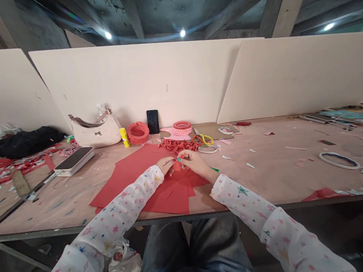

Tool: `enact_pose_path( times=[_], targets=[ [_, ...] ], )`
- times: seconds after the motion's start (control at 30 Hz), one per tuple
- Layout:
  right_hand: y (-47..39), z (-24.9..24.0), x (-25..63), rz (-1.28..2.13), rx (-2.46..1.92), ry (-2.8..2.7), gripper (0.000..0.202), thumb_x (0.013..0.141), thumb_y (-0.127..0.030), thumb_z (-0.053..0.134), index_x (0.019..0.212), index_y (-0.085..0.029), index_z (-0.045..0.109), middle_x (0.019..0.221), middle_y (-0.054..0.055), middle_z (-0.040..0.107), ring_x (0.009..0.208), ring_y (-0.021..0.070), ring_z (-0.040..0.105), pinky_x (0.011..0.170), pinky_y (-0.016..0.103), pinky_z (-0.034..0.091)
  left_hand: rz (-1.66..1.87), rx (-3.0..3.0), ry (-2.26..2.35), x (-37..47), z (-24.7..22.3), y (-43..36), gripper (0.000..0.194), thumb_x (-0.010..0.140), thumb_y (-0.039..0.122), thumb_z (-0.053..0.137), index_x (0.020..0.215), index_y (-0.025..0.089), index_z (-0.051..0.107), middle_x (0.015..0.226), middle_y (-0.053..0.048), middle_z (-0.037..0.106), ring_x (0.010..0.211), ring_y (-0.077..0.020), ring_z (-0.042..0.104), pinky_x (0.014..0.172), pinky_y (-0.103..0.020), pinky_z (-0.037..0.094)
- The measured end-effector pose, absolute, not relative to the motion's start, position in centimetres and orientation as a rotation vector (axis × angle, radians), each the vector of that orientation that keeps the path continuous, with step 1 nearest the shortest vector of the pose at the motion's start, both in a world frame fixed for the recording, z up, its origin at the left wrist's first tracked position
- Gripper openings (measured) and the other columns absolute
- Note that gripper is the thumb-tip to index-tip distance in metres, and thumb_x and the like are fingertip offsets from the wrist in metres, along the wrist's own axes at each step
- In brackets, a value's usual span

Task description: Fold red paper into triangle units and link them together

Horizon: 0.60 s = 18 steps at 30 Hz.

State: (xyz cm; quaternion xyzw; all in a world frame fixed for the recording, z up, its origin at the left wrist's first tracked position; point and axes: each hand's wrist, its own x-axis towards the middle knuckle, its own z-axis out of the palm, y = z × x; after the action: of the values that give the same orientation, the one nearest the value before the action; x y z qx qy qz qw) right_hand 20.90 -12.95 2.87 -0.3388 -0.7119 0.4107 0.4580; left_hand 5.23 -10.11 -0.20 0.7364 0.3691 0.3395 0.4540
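Observation:
My left hand [166, 164] and my right hand [192, 161] meet over a spread of red paper sheets [133, 175]. Between my fingertips is a small piece of red paper [177, 165], pinched from both sides. Its exact shape is hard to make out against the red beneath. Just beyond my hands lies a heap of folded red paper pieces [179, 145]. Scissors with yellow and orange handles [206, 139] rest to the right of that heap, beside a roll of tape [208, 149].
Behind stand a yellow glue stick [124, 137], red paper rings [138, 133], a phone [153, 121] and a white handbag [96, 131]. A power bank-like white block [74, 162] sits left. A tape ring [339, 161] and paper scraps lie right. White boards [145, 77] wall the back.

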Motion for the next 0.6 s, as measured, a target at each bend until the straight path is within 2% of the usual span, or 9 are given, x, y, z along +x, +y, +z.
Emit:
enact_pose_path(
  times=[0.3, 0.6],
  targets=[
    [-13.12, 2.95, 20.97, 1.007, -0.849, -1.781, 0.011, 0.067, -0.022, 0.051, 0.077, -0.017, 0.049, 0.057, -0.004, 0.048, 0.046, 0.0077, 0.047, 0.046, 0.021, 0.039, 0.846, 1.944, 0.874, 4.79, -0.35, -9.88, 0.024, 0.083, 0.029, 0.041, 0.072, 0.009, 0.050, 0.048, 0.007, 0.043, 0.037, -0.0029, 0.040, 0.040, -0.016, 0.037],
    [-13.40, 2.96, 20.99, 1.010, -0.775, -1.846, 0.016, 0.067, -0.019, 0.050, 0.082, -0.018, 0.052, 0.078, -0.001, 0.053, 0.054, 0.0070, 0.047, 0.053, 0.022, 0.040, 0.845, 1.999, 0.893, 4.63, -0.05, -10.10, 0.024, 0.082, 0.028, 0.042, 0.070, 0.009, 0.051, 0.047, 0.006, 0.044, 0.037, -0.0031, 0.041, 0.040, -0.016, 0.036]
  ],
)
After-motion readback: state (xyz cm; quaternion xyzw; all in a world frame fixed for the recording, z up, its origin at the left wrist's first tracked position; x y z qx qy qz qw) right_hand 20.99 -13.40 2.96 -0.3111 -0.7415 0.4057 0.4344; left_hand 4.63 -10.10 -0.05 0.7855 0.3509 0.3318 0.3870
